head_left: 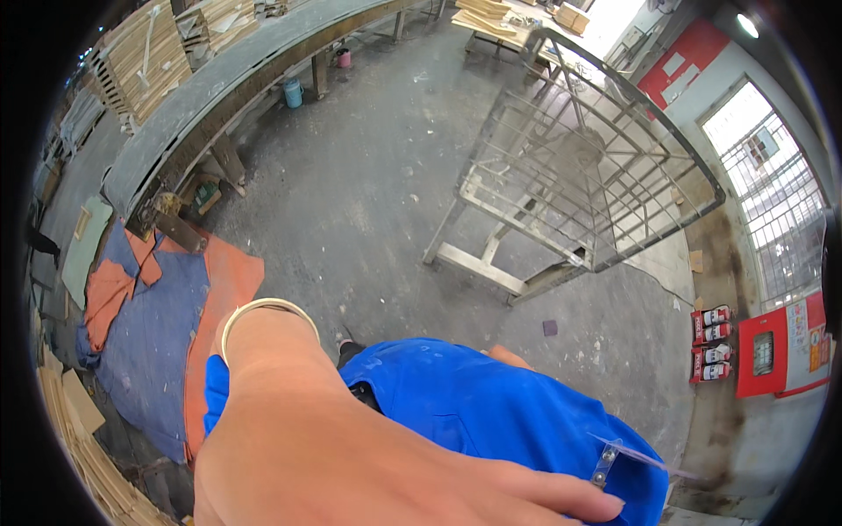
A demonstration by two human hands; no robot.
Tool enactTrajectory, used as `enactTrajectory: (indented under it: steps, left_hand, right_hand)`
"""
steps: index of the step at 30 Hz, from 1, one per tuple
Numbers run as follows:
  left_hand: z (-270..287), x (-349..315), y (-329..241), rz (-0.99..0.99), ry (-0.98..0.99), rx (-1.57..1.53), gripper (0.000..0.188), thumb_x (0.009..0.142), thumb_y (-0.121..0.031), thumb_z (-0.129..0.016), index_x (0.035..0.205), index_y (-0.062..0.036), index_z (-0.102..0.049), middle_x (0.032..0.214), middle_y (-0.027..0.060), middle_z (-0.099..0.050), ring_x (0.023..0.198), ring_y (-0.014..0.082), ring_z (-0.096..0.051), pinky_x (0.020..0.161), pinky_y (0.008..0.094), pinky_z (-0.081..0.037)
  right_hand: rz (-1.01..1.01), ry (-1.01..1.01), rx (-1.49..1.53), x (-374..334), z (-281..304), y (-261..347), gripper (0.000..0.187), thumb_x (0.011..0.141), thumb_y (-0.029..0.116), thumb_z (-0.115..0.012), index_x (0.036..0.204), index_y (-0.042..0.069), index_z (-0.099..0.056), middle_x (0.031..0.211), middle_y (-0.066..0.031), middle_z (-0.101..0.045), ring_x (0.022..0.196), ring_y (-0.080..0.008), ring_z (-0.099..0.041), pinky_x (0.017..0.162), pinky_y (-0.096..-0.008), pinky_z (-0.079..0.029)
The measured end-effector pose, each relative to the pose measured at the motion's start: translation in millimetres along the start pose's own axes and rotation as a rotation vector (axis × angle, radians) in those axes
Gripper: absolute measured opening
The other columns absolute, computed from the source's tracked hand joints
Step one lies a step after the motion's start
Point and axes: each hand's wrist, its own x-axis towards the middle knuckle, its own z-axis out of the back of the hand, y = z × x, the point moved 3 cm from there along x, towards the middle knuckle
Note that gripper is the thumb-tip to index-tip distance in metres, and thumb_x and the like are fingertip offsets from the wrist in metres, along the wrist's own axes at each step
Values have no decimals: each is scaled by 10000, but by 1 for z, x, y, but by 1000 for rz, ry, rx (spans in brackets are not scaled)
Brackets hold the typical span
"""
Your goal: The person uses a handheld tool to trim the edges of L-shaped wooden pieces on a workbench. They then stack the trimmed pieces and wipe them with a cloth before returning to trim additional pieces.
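Blade: small utility blade [627,456] at 4 o'clock, over the blue garment [491,412].
Left hand: left hand [351,456] fills 6 o'clock, bangle [263,311] on wrist; fingertips touch the blade's metal end, grip cannot be told.
Right hand: out of view.
Surroundings: metal cart frame [579,167] at 1 o'clock; blue-orange cloth [167,316] at 9 o'clock.

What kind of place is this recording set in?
Probably a woodworking shop or small factory: stacked pale wooden boards beside a long grey workbench, a welded metal frame cart, and red fire extinguishers on dusty concrete.
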Motion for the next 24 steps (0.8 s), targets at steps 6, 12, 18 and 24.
enactTrajectory:
  steps: [6,12,18,24]
  left_hand:
    - [66,-14,-97,-71,22,205,673,939,-471,-444,1295,98,-401,1295,213,-472,1210,292,-473,1044,505,-282]
    - [124,-15,-163,-204,91,342,639,945,-449,-449,1317,67,-395,1316,178,-467,1230,270,-458,1064,514,-247]
    - [169,-18,-206,-325,114,497,609,951,-427,-454,1340,36,-388,1337,144,-462,1249,247,-443,1085,523,-213]
    - [220,-22,-227,-466,178,615,582,957,-406,-459,1363,5,-382,1357,109,-456,1269,224,-428,1105,531,-179]
  right_hand:
    - [-1,-33,-42,28,41,86,493,885,430,-518,1003,-25,-665,1076,-246,-628,1031,-403,-593,852,-436,-460]
    - [215,-90,-136,76,76,215,491,897,433,-498,984,-18,-672,1057,-239,-635,1014,-414,-589,865,-447,-453]
    - [334,-78,-56,92,113,308,355,882,338,-503,952,47,-693,966,-204,-662,930,-365,-623,838,-445,-463]
    - [161,29,-109,144,120,302,487,886,431,-521,971,-24,-672,1023,-237,-649,956,-371,-633,814,-448,-474]
